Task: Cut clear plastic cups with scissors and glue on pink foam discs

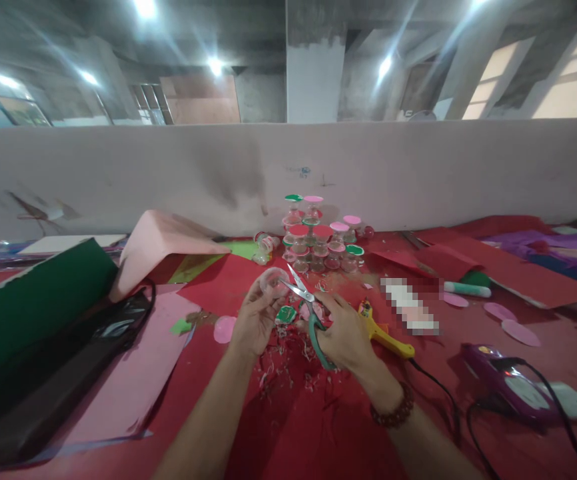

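My left hand (pixel 254 323) is closed around a small clear plastic cup (pixel 272 277), tilted with its round end toward the right. In my right hand (pixel 344 333) is a pair of scissors (pixel 300 289) with green handles. Their blades are parted, and the tips reach the cup's edge; whether they touch it I cannot tell. Below the hands lie thin trimmed scraps (pixel 288 363) and a green-topped piece (pixel 285 315). To the left of my left hand is a pink disc (pixel 225 329). A yellow glue gun (pixel 388 340) lies just right of my right hand.
Stacked clear cups with pink, red and green tops (pixel 321 233) stand by the low wall (pixel 168 173). Coloured sheets and a black bag (pixel 118 327) lie left. A marker (pixel 467 289), pink discs (pixel 520 333) and a purple power strip (pixel 508 387) with cords lie right.
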`<state>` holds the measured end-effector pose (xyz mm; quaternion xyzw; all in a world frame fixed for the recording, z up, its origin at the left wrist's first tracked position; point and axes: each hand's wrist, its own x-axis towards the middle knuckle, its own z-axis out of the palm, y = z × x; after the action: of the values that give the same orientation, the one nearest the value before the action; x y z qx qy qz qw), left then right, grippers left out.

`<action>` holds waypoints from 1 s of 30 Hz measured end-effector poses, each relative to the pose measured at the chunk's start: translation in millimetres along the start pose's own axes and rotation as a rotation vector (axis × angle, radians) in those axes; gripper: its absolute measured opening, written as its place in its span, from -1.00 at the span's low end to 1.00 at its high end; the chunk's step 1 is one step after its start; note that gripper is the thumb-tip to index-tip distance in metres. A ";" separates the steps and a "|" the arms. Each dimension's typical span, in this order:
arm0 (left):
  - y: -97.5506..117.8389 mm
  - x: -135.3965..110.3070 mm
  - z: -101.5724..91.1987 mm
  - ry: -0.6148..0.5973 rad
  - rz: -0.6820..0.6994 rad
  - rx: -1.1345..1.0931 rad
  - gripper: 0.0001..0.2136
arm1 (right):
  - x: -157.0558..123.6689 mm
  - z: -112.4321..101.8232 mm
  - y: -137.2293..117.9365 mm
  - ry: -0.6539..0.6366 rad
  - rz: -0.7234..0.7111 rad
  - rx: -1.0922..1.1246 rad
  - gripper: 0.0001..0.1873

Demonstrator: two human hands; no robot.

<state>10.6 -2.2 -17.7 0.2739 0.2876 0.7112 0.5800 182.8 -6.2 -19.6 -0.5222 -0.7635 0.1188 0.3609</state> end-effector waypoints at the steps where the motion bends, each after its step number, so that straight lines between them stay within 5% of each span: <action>1: -0.9 0.3 -0.1 0.006 0.003 0.002 -0.66 | 0.1 1.5 0.8 -0.005 0.002 -0.003 -0.52; 12: -7.9 -3.7 9.0 0.040 0.011 0.040 -0.62 | 1.0 6.3 8.2 0.030 -0.024 -0.015 -0.62; 19: -6.8 -2.5 6.5 0.053 0.000 0.047 -0.62 | 0.5 7.0 8.6 -0.038 -0.018 0.160 -0.71; 25: -6.0 -0.6 5.1 0.089 0.012 0.067 -0.66 | 3.6 6.2 3.4 -0.276 0.099 0.642 -0.78; 30: -7.8 0.5 2.9 0.021 0.032 0.081 -0.66 | 2.5 -1.6 -4.2 -0.534 0.474 1.114 -0.63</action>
<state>17.7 -0.2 -21.3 0.2942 0.3177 0.7110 0.5540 180.4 -6.2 -15.0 -0.3643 -0.5155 0.6974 0.3395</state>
